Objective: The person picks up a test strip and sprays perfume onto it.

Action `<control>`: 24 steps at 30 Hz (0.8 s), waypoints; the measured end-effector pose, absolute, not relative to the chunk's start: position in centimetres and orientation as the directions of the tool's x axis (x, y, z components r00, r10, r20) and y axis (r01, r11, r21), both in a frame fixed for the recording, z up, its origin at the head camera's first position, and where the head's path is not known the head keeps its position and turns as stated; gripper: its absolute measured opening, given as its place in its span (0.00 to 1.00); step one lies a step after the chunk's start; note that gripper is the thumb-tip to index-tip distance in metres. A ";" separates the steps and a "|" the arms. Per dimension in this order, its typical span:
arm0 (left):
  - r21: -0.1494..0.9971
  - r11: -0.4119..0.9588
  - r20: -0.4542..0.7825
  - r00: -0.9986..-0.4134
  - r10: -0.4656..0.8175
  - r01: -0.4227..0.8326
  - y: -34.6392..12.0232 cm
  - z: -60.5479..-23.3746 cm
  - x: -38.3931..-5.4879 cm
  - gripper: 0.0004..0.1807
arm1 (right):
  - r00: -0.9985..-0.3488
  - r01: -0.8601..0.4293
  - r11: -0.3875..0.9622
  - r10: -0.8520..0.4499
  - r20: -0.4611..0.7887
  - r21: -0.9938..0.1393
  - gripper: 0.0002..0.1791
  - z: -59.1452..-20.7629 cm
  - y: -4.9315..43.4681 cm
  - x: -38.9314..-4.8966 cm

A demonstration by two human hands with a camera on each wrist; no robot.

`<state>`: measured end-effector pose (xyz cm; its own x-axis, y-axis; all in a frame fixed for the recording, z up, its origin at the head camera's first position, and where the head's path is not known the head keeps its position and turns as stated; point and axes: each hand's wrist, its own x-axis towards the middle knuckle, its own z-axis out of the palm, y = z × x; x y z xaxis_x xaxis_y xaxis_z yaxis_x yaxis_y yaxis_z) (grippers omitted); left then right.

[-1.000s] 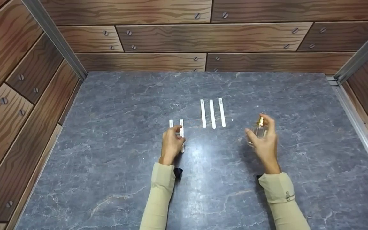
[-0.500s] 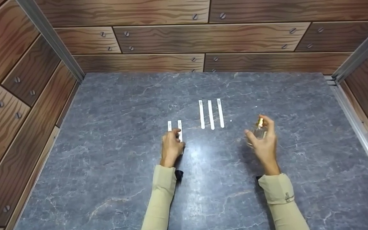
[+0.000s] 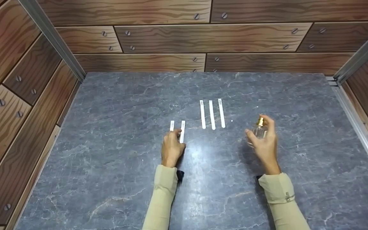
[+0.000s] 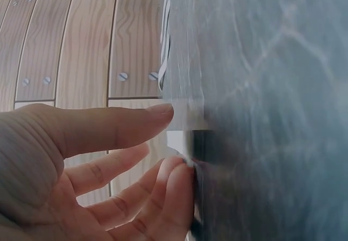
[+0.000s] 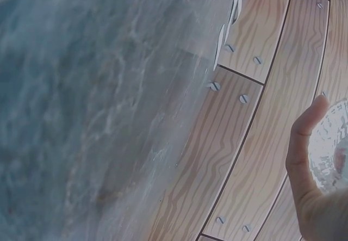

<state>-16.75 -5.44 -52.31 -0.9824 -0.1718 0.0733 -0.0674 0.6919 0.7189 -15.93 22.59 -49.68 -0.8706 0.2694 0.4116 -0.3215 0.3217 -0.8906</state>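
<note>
My right hand (image 3: 265, 140) grips a clear glass perfume bottle (image 3: 259, 131) with a gold spray top, held above the table, with the index finger at the top. In the right wrist view the bottle (image 5: 331, 154) shows as faceted glass, cut off by the frame edge. My left hand (image 3: 172, 147) lies over two white paper test strips on the left. Its fingers touch the table by the right strip (image 3: 182, 131), and the thumb lies near that strip's lower end. The other strip (image 3: 172, 125) is mostly hidden under the hand. In the left wrist view, thumb (image 4: 119, 125) and fingertips stand apart.
Three more white paper strips (image 3: 212, 115) lie side by side farther back, between the hands. The grey marbled table (image 3: 123, 105) is bounded by wood-patterned walls (image 3: 158, 38) and metal corner posts (image 3: 53, 38).
My left hand has shifted slightly towards me, and the right strip now slants a little, its upper end farther right. The right hand keeps its hold on the perfume bottle, nearly still.
</note>
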 end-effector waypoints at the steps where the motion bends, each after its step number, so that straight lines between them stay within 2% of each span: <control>1: 0.714 0.697 0.074 -0.982 -0.172 -0.069 -5.4 -52.3 -16.7 0.24 | -0.870 -0.321 0.321 0.273 0.412 -0.891 0.34 -49.6 22.6 -15.9; 11: 0.667 0.745 0.194 -0.963 -0.189 -0.012 -5.3 -52.7 -16.5 0.21 | -0.869 -0.322 0.298 0.283 0.405 -0.899 0.34 -49.5 22.4 -15.9; 24: 0.687 0.726 0.180 -0.969 -0.167 0.003 -5.2 -52.6 -16.5 0.22 | -0.868 -0.318 0.333 0.275 0.414 -0.888 0.34 -49.5 22.4 -15.8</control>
